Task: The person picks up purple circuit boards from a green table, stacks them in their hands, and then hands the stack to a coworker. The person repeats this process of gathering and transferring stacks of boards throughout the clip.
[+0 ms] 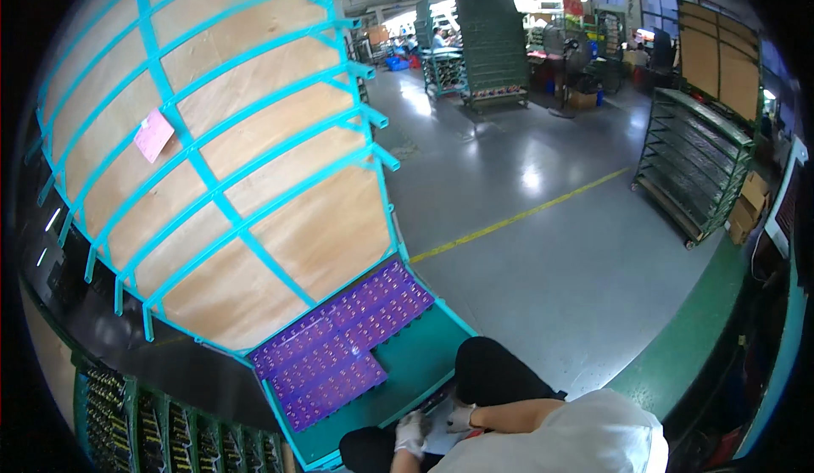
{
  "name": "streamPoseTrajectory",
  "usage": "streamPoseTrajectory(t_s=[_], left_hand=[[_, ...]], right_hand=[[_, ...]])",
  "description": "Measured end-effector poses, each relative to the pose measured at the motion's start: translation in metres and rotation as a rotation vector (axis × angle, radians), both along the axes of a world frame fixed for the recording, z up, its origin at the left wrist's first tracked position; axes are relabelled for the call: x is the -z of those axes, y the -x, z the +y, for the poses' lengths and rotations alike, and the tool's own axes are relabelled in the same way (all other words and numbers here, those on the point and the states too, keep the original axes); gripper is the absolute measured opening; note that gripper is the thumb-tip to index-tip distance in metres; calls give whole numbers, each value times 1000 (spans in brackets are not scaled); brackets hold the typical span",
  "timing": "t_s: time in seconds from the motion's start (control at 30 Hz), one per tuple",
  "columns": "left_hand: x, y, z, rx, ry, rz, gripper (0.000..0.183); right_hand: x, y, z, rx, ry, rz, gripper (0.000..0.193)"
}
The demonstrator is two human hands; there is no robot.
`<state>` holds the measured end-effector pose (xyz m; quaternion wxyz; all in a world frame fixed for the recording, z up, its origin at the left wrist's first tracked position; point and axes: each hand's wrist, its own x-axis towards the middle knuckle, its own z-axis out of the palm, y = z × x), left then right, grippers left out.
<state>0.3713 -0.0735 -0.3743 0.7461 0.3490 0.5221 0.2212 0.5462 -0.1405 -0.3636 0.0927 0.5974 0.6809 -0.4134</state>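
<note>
My left hand (410, 433), in a white glove, is low in front of me at the near edge of the green shelf (428, 341). Its fingers are curled in, and what they hold is too small to make out. Close to its right, my right hand (460, 419), also white-gloved, is closed above my lap; its grip is partly hidden. Something pale lies between the two hands, its kind unclear. Just beyond them on the shelf lie purple circuit boards (339, 337) covered with rows of small parts.
A teal rack frame with plywood panels (220, 125) rises at the left, a pink paper (153, 135) on it. Dark green racks (182, 431) of boards stand at the lower left. A wheeled rack (695, 159) is on the right; a yellow line (526, 212) crosses the floor.
</note>
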Motion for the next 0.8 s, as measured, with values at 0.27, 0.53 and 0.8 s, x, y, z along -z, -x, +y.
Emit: streamPoseTrajectory(t_s=[0.27,0.53,0.8], left_hand=[[-493,-10,-51,-19,-1995,394,30],[-593,-3,-120,297,-2589,834,48],[-584,-7,-179,20,-2396,1088,40]], right_hand=[[21,-23,-14,79,-63,86,54],[-13,-22,-26,76,-111,76,47],[-27,-21,-40,27,-187,158,45]])
